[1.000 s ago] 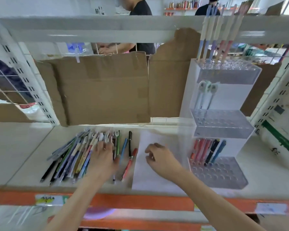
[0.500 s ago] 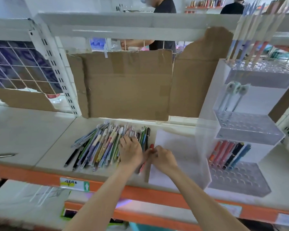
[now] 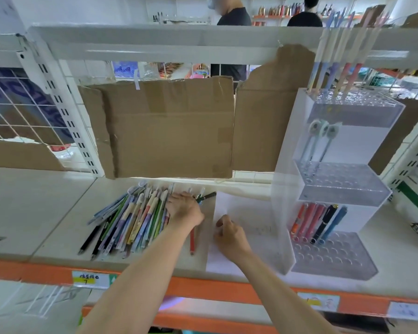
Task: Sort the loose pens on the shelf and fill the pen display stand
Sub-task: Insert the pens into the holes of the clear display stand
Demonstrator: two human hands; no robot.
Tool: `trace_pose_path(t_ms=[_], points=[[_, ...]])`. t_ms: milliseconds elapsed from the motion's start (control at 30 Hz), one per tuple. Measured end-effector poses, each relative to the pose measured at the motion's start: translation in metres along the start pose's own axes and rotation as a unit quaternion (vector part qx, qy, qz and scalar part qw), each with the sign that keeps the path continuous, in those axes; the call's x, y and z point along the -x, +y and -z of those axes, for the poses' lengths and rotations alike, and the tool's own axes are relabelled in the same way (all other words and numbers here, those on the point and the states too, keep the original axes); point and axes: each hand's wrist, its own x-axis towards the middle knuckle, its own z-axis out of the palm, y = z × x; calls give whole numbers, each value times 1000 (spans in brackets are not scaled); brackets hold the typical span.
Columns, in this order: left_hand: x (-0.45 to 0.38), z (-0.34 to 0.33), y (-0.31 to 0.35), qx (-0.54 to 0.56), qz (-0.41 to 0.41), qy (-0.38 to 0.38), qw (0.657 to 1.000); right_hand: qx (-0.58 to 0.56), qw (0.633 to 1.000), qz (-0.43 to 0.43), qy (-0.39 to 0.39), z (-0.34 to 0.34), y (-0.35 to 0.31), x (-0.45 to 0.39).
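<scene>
A fan of loose pens (image 3: 130, 220) lies on the white shelf (image 3: 46, 213). My left hand (image 3: 184, 209) sits on the pile's right side, fingers bent over it. A dark green pen and a black pen (image 3: 206, 196) stick out slantwise from its grip. A red pen (image 3: 192, 241) lies alone beside my left forearm. My right hand (image 3: 227, 233) rests with curled fingers on a white paper sheet (image 3: 246, 213); nothing shows in it. The clear three-tier pen display stand (image 3: 336, 179) stands at the right, holding several pens on each tier.
Brown cardboard (image 3: 167, 128) covers the shelf's back. An upper shelf beam (image 3: 179, 42) hangs overhead. The orange front rail (image 3: 203, 288) carries labels. A wire grid panel (image 3: 17, 104) and a perforated upright (image 3: 65, 112) stand at the left. People stand beyond the shelf.
My hands have separated: the right hand drew back onto the paper and the red pen now lies free. The green and black pens have swung slantwise under my left hand.
</scene>
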Motion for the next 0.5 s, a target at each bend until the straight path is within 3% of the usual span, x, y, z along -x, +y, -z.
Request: trace_pose_path(t_ms=[333, 500], points=[[4, -10, -14, 100, -38, 65, 992, 3, 1000, 18, 16, -1, 4, -1], [9, -2, -35, 267, -49, 84, 959, -23, 1000, 16, 1, 3, 6, 0]])
